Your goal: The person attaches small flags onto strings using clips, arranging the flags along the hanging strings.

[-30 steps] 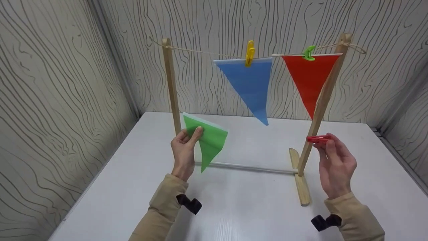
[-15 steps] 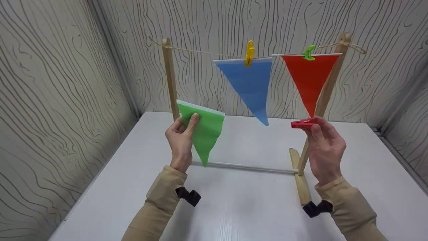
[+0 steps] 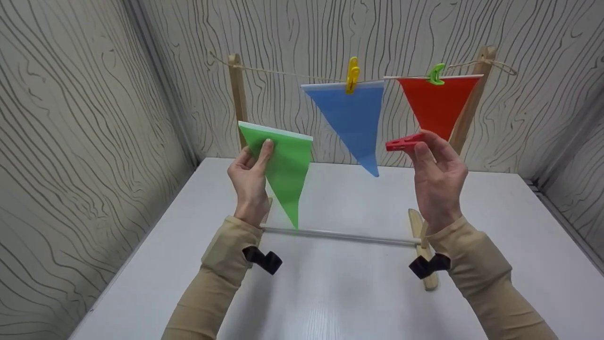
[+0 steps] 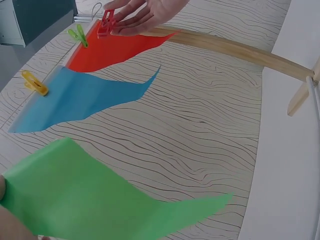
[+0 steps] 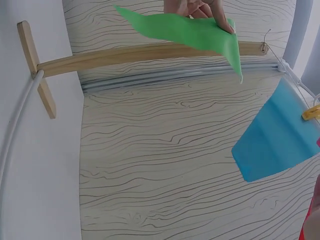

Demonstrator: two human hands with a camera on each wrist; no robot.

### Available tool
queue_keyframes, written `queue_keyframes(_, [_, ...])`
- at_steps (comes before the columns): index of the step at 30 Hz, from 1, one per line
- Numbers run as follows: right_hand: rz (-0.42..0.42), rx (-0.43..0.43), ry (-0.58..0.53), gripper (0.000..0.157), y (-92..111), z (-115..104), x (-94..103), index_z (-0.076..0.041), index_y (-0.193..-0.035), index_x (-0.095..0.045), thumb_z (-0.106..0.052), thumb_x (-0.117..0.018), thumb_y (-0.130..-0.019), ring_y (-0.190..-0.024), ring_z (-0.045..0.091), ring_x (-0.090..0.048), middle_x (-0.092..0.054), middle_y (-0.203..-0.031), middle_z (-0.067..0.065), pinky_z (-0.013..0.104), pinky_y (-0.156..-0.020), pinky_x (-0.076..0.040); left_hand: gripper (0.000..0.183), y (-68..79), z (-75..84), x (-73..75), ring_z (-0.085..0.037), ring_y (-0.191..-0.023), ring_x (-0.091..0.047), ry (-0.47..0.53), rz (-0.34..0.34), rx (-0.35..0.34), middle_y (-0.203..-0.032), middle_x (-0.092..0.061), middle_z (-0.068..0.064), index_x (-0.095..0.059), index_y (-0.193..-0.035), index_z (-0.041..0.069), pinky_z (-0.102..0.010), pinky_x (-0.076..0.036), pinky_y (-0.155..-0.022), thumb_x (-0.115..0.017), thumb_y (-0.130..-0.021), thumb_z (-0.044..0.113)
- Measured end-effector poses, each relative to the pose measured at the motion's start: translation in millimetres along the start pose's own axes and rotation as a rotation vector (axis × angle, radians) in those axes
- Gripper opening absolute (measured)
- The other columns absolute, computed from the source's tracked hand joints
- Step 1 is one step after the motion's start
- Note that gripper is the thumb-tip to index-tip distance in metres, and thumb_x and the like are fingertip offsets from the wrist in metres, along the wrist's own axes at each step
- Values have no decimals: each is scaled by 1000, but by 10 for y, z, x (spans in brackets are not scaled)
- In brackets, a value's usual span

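Observation:
A green triangular pennant [image 3: 287,165] with a white top edge hangs point down from my left hand [image 3: 250,182], pinched between thumb and fingers near its upper left. My right hand [image 3: 439,177] pinches a red clothespin [image 3: 403,142] that points left, in front of the red pennant [image 3: 441,101]. On the string [image 3: 278,72] a blue pennant [image 3: 351,113] hangs from a yellow clothespin [image 3: 352,75], and a green clothespin [image 3: 436,74] holds the red pennant. In the left wrist view the green pennant [image 4: 90,195] lies nearest, below the blue pennant [image 4: 85,95].
Two wooden posts [image 3: 239,94] carry the string, tied at their tops. A white rod [image 3: 349,236] joins their bases, with a wooden foot [image 3: 429,274] at the right on the white table [image 3: 339,293]. Wood-grain patterned panels [image 3: 155,118] stand behind and beside it.
My left hand has risen with the green pennant, which now hangs straighter. My right hand has moved up and to the left with the red clothespin, now overlapping the red pennant's lower part.

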State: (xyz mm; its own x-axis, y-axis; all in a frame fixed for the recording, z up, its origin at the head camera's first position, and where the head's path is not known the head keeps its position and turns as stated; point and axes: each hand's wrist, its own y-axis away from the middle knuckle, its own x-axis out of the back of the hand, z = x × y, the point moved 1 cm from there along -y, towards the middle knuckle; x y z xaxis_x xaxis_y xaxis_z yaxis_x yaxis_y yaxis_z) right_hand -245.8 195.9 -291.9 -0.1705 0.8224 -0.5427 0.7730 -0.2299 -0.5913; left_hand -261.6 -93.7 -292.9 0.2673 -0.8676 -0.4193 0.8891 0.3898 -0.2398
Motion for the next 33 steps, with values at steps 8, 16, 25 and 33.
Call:
queue_keyframes(8, [-4, -30, 79, 23, -219, 38, -347, 2, -115, -65, -1, -61, -92, -104, 26, -65, -66, -108, 14, 30, -99, -52, 33, -135, 149, -36, -15, -94, -69, 31, -11, -12, -107, -71, -9, -65, -120, 4, -32, -54, -92, -70, -91, 18])
queue_keyframes(16, [-68, -5, 107, 22, -331, 88, -567, 1, -114, -66, -2, -61, -93, -100, 25, -67, -69, -104, 11, 31, -100, -52, 36, -253, 251, -16, -17, -92, -69, -17, 19, -60, -104, -70, -8, -66, -116, 4, -34, -58, -86, -72, -89, 26])
queue_keyframes(25, [-89, 47, 208, 22, -402, 92, -767, -2, -113, -68, -1, -61, -92, -101, 25, -66, -70, -103, 7, 32, -101, -51, 35, -327, 345, -2, -21, -91, -69, -42, 35, -144, -101, -68, -8, -65, -111, 2, -36, -59, -82, -77, -84, 22])
queue_keyframes(33, [-108, 76, 306, 25, -444, 86, -963, -1, -115, -66, -7, -66, -90, -105, 23, -66, -70, -105, 5, 32, -101, -51, 34, -380, 440, -43, -18, -92, -67, -27, -4, -187, -105, -66, -8, -60, -115, 2, -36, -58, -85, -74, -86, 13])
